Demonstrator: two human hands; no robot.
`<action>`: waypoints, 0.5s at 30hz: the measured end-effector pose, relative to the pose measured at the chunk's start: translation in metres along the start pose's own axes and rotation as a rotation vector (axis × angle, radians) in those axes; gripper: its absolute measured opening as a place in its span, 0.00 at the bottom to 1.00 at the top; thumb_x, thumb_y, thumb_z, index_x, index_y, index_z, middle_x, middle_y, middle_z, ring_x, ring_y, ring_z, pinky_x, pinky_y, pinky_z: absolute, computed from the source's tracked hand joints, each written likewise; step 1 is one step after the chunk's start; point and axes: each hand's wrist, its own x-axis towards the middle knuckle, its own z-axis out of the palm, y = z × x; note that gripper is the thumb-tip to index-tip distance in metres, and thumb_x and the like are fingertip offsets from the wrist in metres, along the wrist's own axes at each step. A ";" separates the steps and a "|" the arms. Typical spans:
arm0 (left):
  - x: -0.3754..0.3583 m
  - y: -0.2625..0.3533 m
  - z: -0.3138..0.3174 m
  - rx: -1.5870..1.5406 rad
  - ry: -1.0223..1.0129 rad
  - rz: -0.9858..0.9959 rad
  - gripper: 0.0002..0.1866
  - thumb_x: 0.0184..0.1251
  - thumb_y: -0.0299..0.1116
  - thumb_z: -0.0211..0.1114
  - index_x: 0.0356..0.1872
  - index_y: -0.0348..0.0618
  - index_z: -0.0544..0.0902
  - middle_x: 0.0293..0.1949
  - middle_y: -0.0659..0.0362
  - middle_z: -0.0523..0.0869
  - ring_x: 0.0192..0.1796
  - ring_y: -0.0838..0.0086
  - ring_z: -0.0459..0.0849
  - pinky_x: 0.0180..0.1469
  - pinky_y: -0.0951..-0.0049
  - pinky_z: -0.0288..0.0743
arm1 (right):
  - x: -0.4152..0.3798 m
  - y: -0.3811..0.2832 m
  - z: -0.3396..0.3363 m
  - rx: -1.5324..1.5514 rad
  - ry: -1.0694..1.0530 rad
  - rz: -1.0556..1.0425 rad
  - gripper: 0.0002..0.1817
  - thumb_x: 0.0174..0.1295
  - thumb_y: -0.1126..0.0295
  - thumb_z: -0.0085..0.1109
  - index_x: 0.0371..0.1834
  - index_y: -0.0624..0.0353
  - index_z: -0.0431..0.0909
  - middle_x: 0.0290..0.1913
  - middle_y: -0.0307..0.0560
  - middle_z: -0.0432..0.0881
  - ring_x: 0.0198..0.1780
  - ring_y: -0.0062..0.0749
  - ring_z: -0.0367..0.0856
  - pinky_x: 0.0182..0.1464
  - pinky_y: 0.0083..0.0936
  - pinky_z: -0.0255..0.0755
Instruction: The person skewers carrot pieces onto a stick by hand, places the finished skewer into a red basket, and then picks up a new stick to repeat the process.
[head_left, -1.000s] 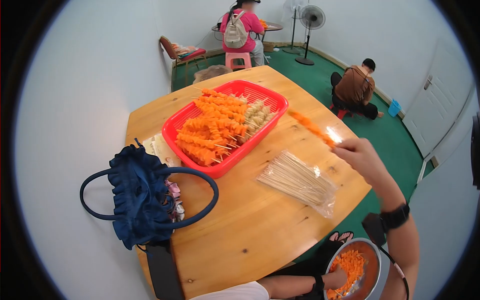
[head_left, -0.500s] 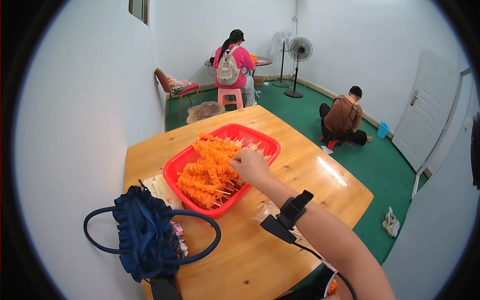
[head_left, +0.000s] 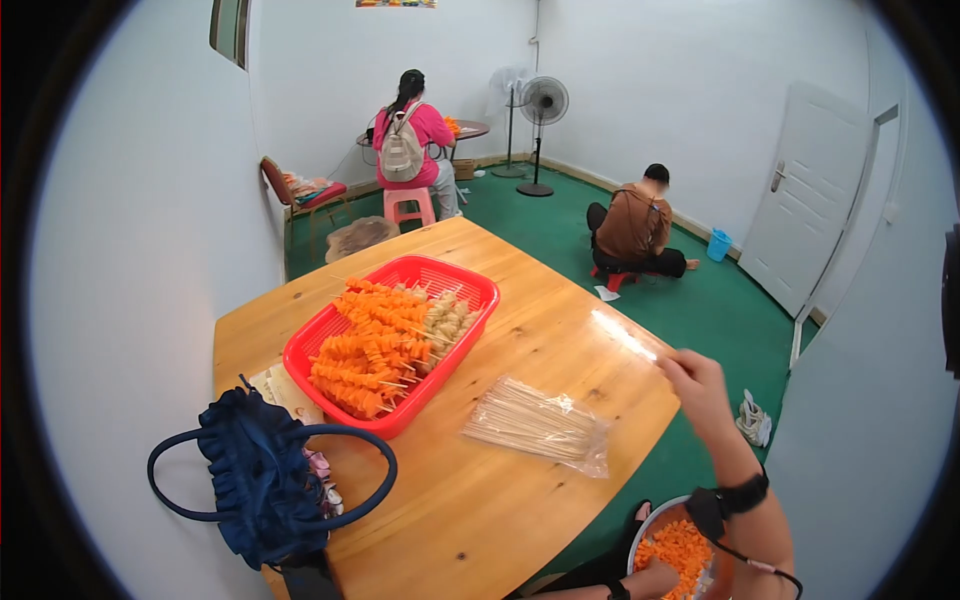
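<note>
My right hand [head_left: 695,388] is raised over the table's right edge, fingers curled in a pinch. Anything in it is too small to make out. Low in the view, my left hand [head_left: 652,579] reaches into a round metal basin [head_left: 640,535] of loose orange pieces [head_left: 678,552]; its fingertips are hidden. A red plastic basket [head_left: 398,416] holds several skewers of ruffled orange pieces [head_left: 365,345], beside skewers of pale pieces [head_left: 447,325]. To the basket's right lies a clear plastic bag of bare wooden sticks [head_left: 535,420].
A navy handbag [head_left: 265,480] stands at the wooden table's [head_left: 480,510] left. One person in pink [head_left: 415,135] sits at a far round table; another in brown [head_left: 635,225] sits low on the green floor. Beyond are a fan [head_left: 543,105], chair [head_left: 325,195] and door [head_left: 805,195].
My right hand has moved from above the basket to the right, beyond the stick bag. The view has shifted right, bringing the basin and my left hand into sight.
</note>
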 end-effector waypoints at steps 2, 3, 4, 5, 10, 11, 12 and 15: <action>-0.001 0.002 0.003 -0.007 -0.002 0.000 0.12 0.50 0.31 0.64 0.35 0.36 0.82 0.39 0.50 0.83 0.44 0.54 0.81 0.42 0.43 0.66 | -0.029 0.033 -0.047 0.132 0.085 0.211 0.09 0.57 0.68 0.56 0.29 0.64 0.78 0.21 0.34 0.72 0.19 0.15 0.66 0.19 0.14 0.55; -0.002 0.001 0.004 -0.013 -0.002 -0.001 0.12 0.50 0.31 0.64 0.35 0.36 0.82 0.39 0.50 0.83 0.44 0.54 0.81 0.42 0.43 0.66 | -0.045 0.051 -0.069 0.190 0.136 0.301 0.08 0.57 0.69 0.56 0.29 0.63 0.78 0.20 0.31 0.69 0.17 0.12 0.63 0.16 0.13 0.50; -0.004 0.001 0.004 -0.015 -0.004 -0.001 0.12 0.50 0.31 0.64 0.35 0.36 0.82 0.38 0.50 0.83 0.44 0.54 0.81 0.42 0.44 0.66 | -0.061 0.072 -0.088 0.263 0.235 0.359 0.07 0.58 0.69 0.54 0.29 0.61 0.77 0.19 0.31 0.67 0.17 0.12 0.61 0.15 0.12 0.48; -0.005 -0.001 0.006 -0.022 -0.004 -0.002 0.12 0.50 0.31 0.64 0.35 0.36 0.82 0.38 0.50 0.83 0.44 0.54 0.81 0.42 0.44 0.66 | -0.077 0.097 -0.104 0.337 0.335 0.416 0.06 0.59 0.69 0.52 0.29 0.60 0.76 0.17 0.31 0.65 0.16 0.12 0.60 0.14 0.11 0.47; -0.054 0.019 -0.052 -0.005 -0.067 0.038 0.10 0.50 0.28 0.59 0.34 0.40 0.82 0.35 0.49 0.83 0.41 0.55 0.80 0.36 0.48 0.68 | -0.194 0.235 -0.123 0.370 0.534 0.709 0.04 0.54 0.68 0.55 0.27 0.55 0.74 0.17 0.32 0.67 0.14 0.16 0.61 0.11 0.14 0.51; -0.050 0.015 -0.046 -0.012 -0.048 0.022 0.11 0.49 0.28 0.59 0.36 0.42 0.82 0.35 0.50 0.83 0.43 0.57 0.79 0.37 0.49 0.67 | -0.219 0.253 -0.116 0.330 0.503 0.809 0.04 0.54 0.69 0.54 0.27 0.56 0.74 0.15 0.33 0.67 0.13 0.16 0.61 0.12 0.14 0.51; -0.046 0.010 -0.041 -0.016 -0.028 0.005 0.13 0.49 0.29 0.59 0.38 0.44 0.82 0.35 0.52 0.82 0.44 0.58 0.78 0.38 0.50 0.67 | -0.240 0.256 -0.110 0.390 0.417 0.883 0.04 0.55 0.69 0.54 0.27 0.56 0.74 0.15 0.33 0.67 0.12 0.17 0.62 0.12 0.15 0.51; -0.050 0.006 -0.041 -0.042 0.007 0.004 0.14 0.51 0.29 0.57 0.40 0.47 0.81 0.35 0.52 0.82 0.44 0.57 0.78 0.41 0.52 0.68 | -0.283 0.258 -0.095 0.450 0.415 0.989 0.04 0.56 0.72 0.54 0.25 0.58 0.74 0.16 0.34 0.69 0.14 0.17 0.64 0.15 0.15 0.55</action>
